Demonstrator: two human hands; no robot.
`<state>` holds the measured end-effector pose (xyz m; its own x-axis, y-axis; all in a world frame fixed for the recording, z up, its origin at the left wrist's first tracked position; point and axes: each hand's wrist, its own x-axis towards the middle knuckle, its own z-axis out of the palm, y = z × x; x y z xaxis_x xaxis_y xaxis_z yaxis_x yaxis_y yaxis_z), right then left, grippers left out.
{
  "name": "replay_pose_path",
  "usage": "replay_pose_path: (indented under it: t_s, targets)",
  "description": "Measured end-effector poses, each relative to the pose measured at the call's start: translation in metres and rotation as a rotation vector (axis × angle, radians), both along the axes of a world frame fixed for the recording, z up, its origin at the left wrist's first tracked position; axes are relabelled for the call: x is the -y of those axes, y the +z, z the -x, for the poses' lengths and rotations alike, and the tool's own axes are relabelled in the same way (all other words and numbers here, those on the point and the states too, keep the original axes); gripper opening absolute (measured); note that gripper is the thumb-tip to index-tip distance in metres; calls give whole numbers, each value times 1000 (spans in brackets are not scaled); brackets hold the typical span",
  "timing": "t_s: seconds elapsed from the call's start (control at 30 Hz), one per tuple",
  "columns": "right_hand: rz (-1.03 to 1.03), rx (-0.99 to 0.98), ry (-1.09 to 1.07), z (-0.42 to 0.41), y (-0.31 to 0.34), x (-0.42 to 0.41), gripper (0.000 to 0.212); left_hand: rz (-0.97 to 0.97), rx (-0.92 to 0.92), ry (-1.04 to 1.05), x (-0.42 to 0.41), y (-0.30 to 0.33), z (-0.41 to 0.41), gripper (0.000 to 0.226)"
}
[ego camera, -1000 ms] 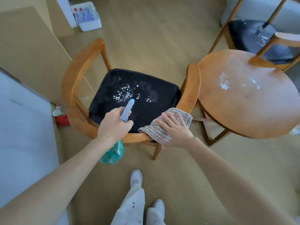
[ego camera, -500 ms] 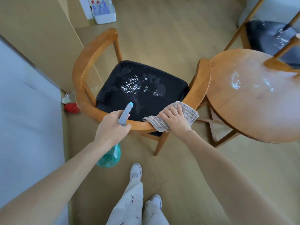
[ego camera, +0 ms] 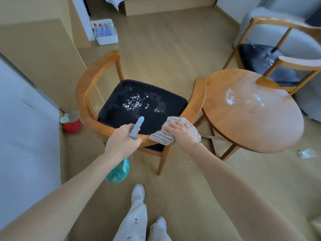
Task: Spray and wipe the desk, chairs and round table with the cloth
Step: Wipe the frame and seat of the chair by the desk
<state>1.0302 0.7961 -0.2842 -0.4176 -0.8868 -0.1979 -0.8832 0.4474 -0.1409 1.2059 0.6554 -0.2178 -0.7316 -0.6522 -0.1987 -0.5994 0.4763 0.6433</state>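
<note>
The left hand [ego camera: 122, 140] is wrapped around the neck of a spray bottle [ego camera: 118, 171], its nozzle aimed forward over the seat of the chair [ego camera: 97, 73] just ahead. Just beside it, the right hand [ego camera: 179, 130] lies flat with fingers spread on the cloth [ego camera: 192, 129], pressing it against the chair's curved rail. White specks dot the dark seat ahead of both hands. Right of the right hand stands the round table [ego camera: 251, 129], also speckled, with a second chair [ego camera: 271, 56] beyond it.

Teal spray bottle [ego camera: 118, 171], beige cloth [ego camera: 175, 134]
</note>
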Motion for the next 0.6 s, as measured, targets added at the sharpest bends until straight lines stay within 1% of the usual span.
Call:
replay_pose_path:
  t_s: [0.13,0.3,0.37,0.47,0.6]
  targets:
    - [6,-20,-58,3,45,-17,74,15,8,-66,-12,23,8,9]
    - [40,-100,-149,11,102,-37,70,31,5,-188,-20,50,24,12]
    - [25,-124,-177,15,116,-42,71,33,3,-224,-21,56,30,13]
    - [44,-149,-192,21,132,-48,77,25,-23,-261,-20,60,39,13]
    - [129,-153,-231,34,147,-59,72,50,-51,-283,-24,63,51,13]
